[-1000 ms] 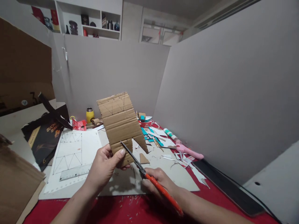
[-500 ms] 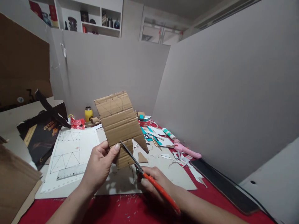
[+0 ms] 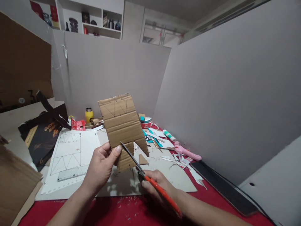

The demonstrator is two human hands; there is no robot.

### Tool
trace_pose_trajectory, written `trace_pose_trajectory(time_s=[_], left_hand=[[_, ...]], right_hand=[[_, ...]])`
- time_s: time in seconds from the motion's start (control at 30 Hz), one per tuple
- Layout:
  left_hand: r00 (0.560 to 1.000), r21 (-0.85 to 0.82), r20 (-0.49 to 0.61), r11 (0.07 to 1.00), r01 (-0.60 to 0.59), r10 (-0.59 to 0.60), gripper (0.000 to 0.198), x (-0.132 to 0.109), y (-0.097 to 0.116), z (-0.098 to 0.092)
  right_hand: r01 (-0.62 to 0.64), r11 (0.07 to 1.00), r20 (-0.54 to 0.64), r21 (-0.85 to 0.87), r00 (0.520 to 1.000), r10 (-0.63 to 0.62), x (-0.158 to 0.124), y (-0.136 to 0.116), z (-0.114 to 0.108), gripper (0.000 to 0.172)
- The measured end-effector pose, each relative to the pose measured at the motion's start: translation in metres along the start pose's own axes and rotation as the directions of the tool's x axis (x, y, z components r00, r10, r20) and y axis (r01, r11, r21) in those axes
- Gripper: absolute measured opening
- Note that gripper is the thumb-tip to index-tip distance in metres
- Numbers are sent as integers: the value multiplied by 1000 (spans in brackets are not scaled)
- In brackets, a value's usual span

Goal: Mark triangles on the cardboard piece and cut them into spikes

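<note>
My left hand (image 3: 102,164) pinches the lower left edge of a piece of corrugated cardboard (image 3: 123,127), thumb on its front face. Pencil-like zigzag lines run across the top of the cardboard, and a triangular notch is cut into its lower edge. In my right hand (image 3: 157,185) is a pair of scissors (image 3: 160,190) with orange handles. Its blades lie across the lower part of the cardboard, the tip close to my left thumb. Beneath, a small triangular cardboard offcut (image 3: 143,159) rests on the white board (image 3: 174,179).
On the left lie a sheet with drawn zigzags (image 3: 89,141), a clear ruler (image 3: 71,173) and a black box (image 3: 43,135). A yellow bottle (image 3: 89,115) stands behind. To the right are paper scraps (image 3: 196,175), a pink glue gun (image 3: 187,151) and a dark flat strip (image 3: 223,188).
The top of the cardboard has tilted slightly to the right and down. Both hands stay nearly in place, with the scissors still at the lower part.
</note>
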State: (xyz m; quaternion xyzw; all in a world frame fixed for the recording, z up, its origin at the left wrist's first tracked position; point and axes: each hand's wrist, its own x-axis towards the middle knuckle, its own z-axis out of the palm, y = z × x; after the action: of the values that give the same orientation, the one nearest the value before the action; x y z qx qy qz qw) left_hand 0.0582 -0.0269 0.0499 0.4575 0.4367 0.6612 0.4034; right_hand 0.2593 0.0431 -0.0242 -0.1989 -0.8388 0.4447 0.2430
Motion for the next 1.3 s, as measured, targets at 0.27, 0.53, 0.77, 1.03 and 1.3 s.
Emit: trace_pose_trajectory(time_s=[0.27, 0.53, 0.77, 1.03, 1.3], left_hand=[[998, -36, 42, 998, 57, -55, 29, 2, -2, -3], [992, -85, 88, 991, 102, -94, 32, 3, -1, -5], [980, -30, 148, 990, 139, -133, 24, 4, 2, -12], [960, -62, 248, 986, 154, -134, 20, 4, 12, -21], [989, -194, -141, 981, 9, -37, 23, 10, 13, -23]], right_hand=[[18, 999, 3, 28, 1000, -18, -1, 2, -1, 49], [67, 998, 12, 14, 998, -67, -2, 2, -3, 48], [73, 997, 20, 0, 997, -73, 2, -3, -7, 50], [132, 982, 91, -132, 989, -120, 6, -11, -22, 53], [50, 998, 87, -30, 995, -47, 5, -7, -20, 53]])
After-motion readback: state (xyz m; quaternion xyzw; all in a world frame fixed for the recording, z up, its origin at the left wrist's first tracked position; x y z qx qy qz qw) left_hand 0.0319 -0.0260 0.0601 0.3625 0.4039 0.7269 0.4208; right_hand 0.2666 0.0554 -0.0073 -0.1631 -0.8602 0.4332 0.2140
